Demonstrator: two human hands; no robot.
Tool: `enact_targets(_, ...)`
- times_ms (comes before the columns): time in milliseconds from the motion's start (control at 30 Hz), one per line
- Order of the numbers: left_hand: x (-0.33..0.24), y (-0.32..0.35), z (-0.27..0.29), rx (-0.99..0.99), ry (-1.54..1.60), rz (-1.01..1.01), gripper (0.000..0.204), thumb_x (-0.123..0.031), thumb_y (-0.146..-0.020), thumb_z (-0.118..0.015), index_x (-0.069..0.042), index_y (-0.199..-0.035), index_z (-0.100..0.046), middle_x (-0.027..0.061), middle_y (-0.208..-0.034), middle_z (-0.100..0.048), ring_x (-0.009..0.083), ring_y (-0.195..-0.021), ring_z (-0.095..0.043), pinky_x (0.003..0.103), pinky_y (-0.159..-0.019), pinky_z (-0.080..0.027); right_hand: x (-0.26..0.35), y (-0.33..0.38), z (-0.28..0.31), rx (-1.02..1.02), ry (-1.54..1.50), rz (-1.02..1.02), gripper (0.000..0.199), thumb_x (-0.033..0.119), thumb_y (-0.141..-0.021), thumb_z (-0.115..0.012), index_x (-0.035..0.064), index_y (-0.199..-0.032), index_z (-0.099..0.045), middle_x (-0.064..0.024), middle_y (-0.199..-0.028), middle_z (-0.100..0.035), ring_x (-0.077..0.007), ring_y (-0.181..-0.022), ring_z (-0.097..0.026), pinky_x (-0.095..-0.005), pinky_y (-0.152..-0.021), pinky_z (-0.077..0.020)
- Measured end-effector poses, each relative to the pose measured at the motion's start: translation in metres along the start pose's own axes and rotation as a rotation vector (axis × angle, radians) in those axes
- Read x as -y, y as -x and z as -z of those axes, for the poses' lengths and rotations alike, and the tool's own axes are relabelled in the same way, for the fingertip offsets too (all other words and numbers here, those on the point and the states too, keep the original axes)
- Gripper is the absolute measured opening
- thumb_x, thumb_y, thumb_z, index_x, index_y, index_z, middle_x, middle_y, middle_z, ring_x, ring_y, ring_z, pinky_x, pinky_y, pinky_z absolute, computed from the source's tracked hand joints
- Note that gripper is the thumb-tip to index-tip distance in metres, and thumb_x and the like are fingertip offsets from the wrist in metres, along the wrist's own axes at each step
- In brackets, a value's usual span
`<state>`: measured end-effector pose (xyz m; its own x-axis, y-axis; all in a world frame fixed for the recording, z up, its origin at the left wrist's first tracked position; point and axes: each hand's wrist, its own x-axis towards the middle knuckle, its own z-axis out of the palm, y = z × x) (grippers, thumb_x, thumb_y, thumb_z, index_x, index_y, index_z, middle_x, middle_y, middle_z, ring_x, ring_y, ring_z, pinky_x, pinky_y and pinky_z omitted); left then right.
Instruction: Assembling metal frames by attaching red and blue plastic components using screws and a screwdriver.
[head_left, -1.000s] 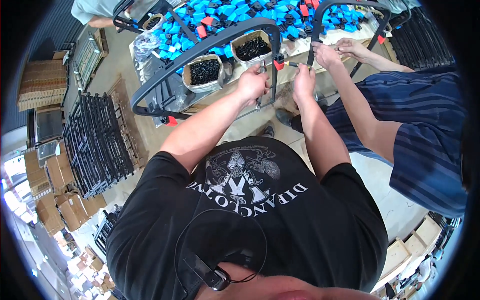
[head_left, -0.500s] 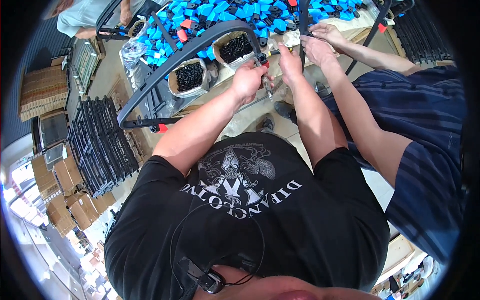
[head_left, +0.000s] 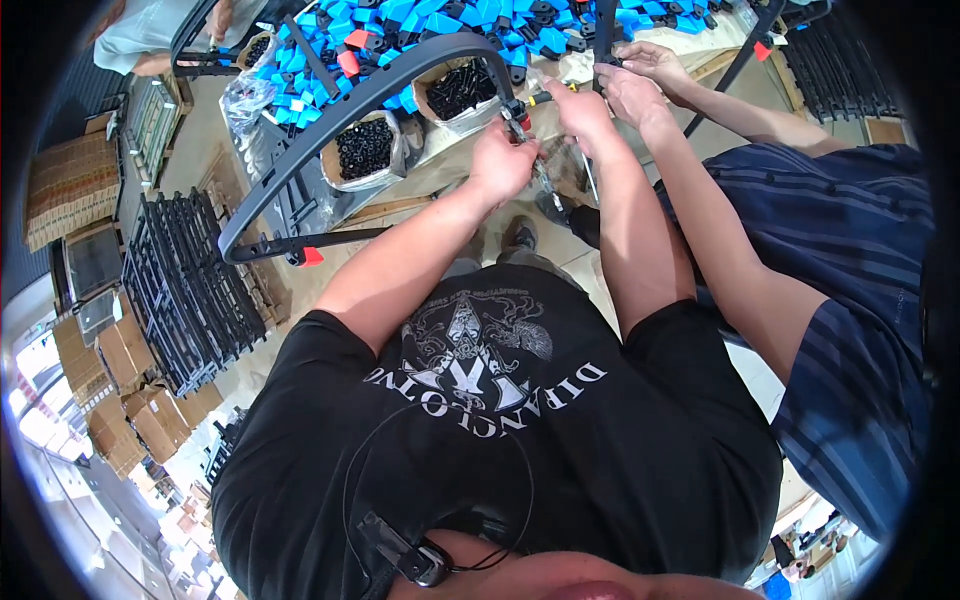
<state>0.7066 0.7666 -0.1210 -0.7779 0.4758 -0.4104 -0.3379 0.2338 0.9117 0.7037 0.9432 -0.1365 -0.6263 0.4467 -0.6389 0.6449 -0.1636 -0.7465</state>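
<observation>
A long curved dark grey frame (head_left: 330, 130) arcs from a red clip at lower left up to the bench edge. My left hand (head_left: 503, 160) is closed around its upper end, where a red cap shows, and a thin metal rod (head_left: 545, 185) sticks down out of the fist. My right hand (head_left: 585, 105) is just to the right, fingers curled on a small yellow-and-black tool (head_left: 545, 98) that points at the frame's end. What the fingers pinch is hidden.
Two paper tubs of black screws (head_left: 365, 148) (head_left: 460, 90) stand on the bench among several blue plastic parts (head_left: 420, 20). A co-worker in a striped blue shirt (head_left: 860, 260) works beside me, hands (head_left: 650, 62) on another frame. Black racks (head_left: 180, 290) and cardboard boxes (head_left: 70, 190) lie at left.
Both my hands have stayed together at the frame's end. The frame's lower end has swung out to the left, and the co-worker's hands remain close to my right hand.
</observation>
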Motion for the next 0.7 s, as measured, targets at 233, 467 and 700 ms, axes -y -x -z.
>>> enact_targets(233,-0.015,-0.011,0.011,0.140,0.127,0.257,0.016,-0.007,-0.098,-0.063,0.004,-0.109,-0.064,0.0143,-0.098,-0.073,0.0246,-0.085,-0.074,0.032,-0.070,-0.057,-0.020,-0.020,-0.004,0.016,-0.116,0.204,0.057,0.048,-0.093,-0.065,-0.0073,-0.102,-0.069,-0.0129,-0.085,-0.067,-0.0210,-0.077,-0.063,-0.0349,-0.064,-0.0486)
enact_targets(467,0.007,-0.026,0.005,-0.048,-0.879,-0.166,0.037,-0.026,-0.085,-0.071,0.004,-0.107,-0.067,0.0215,-0.097,-0.073,0.0282,-0.085,-0.075,0.042,-0.081,-0.056,0.020,0.005,-0.002,-0.024,0.210,0.045,0.051,0.054,-0.092,-0.067,0.0042,-0.082,-0.062,-0.0013,-0.063,-0.049,-0.0142,-0.053,-0.045,-0.0362,-0.046,-0.0290)
enact_targets(700,0.000,-0.053,0.041,0.702,1.253,0.528,0.017,-0.021,-0.093,-0.057,-0.004,-0.094,-0.057,0.0089,-0.086,-0.066,0.0217,-0.070,-0.068,0.029,-0.062,-0.059,-0.014,-0.022,-0.002,0.081,-0.041,0.118,0.066,0.047,-0.093,-0.065,-0.0127,-0.120,-0.065,-0.0184,-0.101,-0.071,-0.0252,-0.087,-0.066,-0.0395,-0.074,-0.0503)
